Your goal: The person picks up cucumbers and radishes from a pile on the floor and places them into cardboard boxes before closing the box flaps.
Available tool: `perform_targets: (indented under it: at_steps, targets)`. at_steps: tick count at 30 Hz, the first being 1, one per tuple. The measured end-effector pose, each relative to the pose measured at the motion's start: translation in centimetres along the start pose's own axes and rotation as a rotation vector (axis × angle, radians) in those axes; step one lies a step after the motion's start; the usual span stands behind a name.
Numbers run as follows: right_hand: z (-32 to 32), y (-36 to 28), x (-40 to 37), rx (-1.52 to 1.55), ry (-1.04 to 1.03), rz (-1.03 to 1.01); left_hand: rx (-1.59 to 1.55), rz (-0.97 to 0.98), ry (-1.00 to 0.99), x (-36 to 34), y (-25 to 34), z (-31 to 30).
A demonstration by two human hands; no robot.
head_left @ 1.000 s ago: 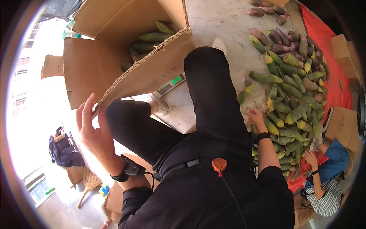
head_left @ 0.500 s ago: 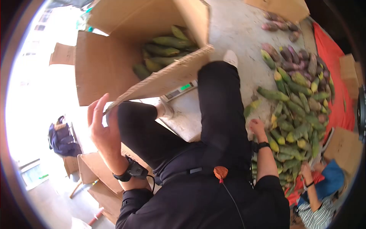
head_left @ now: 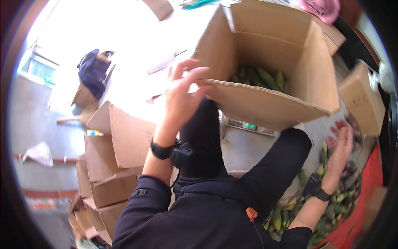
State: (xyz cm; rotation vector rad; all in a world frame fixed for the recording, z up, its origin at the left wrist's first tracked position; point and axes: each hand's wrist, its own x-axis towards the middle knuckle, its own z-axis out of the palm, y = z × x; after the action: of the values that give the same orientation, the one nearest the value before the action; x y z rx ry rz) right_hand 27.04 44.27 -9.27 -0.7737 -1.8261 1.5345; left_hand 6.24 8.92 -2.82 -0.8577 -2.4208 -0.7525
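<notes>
My left hand (head_left: 182, 97) is raised with fingers spread, touching the near flap of a big open cardboard box (head_left: 269, 103) at its left corner. Inside the box lie several green and yellow corn cobs (head_left: 259, 78). The box stands on a metal scale (head_left: 248, 125) with a green display. My right hand (head_left: 343, 143) is open, fingers apart, reaching down over the pile of green and purple corn cobs (head_left: 331, 199) on the floor at right; it holds nothing that I can see. My legs in black trousers stretch out under the box.
Flat and folded cardboard boxes (head_left: 110, 157) are stacked at lower left. A dark blue bag (head_left: 94, 70) lies on the floor behind. Another cardboard box (head_left: 361, 99) stands at right, a red tarp (head_left: 365, 195) lies under the corn, and a pink fan (head_left: 325, 8) is at the top.
The view has swung round, so the box now sits top centre. My left hand rose to the box flap's corner. My right hand lifted off the corn pile and opened.
</notes>
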Motion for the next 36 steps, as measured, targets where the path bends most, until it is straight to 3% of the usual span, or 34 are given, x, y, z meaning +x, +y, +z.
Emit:
perform_targets:
  at_steps: [2, 8, 12, 15, 17, 19, 21, 25, 27, 30, 32, 35, 36]
  targets:
    - [2.2, -3.7, 1.6, -0.022, -0.038, -0.137, -0.084, -0.053, -0.072, -0.6, -0.5, -0.1]
    - [6.8, -7.4, 2.9, 0.001, -0.181, -0.315, 0.043, -0.192, 0.036, -4.9, -5.4, -3.9]
    - [7.5, -5.6, 3.5, -0.153, -0.119, -0.325, 0.684, -0.538, -0.024, -11.0, -13.6, -8.7]
    - [6.3, -3.6, 4.7, -0.197, -0.131, -0.295, 0.852, -0.785, -0.011, -16.7, -16.7, -14.0]
    - [6.0, -3.1, 4.9, -0.23, -0.135, -0.249, 0.804, -1.036, -0.079, -19.4, -17.0, -16.9]
    - [6.1, -2.6, 5.1, -0.177, -0.135, -0.207, 0.739, -1.255, -0.38, -20.7, -17.6, -18.8]
    - [5.9, -2.0, 5.7, -0.211, -0.112, -0.218, 0.431, -1.317, -0.277, -23.3, -19.8, -18.8]
    - [5.3, -0.7, 6.5, -0.307, -0.05, -0.248, 0.414, -1.189, -0.261, -21.7, -22.1, -19.2]
    - [6.1, -2.0, 5.4, -0.342, -0.05, -0.226, 0.37, -1.138, -0.201, -21.0, -26.3, -20.2]
    - [5.9, -1.4, 5.9, -0.325, -0.055, -0.229, 0.315, -1.135, -0.097, -15.2, -27.1, -20.8]
    - [6.2, -2.0, 5.4, -0.388, -0.018, -0.293, 0.0, -1.11, 0.005, -13.0, -30.4, -21.4]
    - [6.7, -2.4, 4.9, -0.335, -0.05, -0.32, -0.129, -1.118, 0.077, -6.7, -29.3, -20.4]
    - [6.8, -2.5, 4.7, -0.336, -0.034, -0.32, -0.134, -0.998, 0.099, -5.0, -30.0, -19.7]
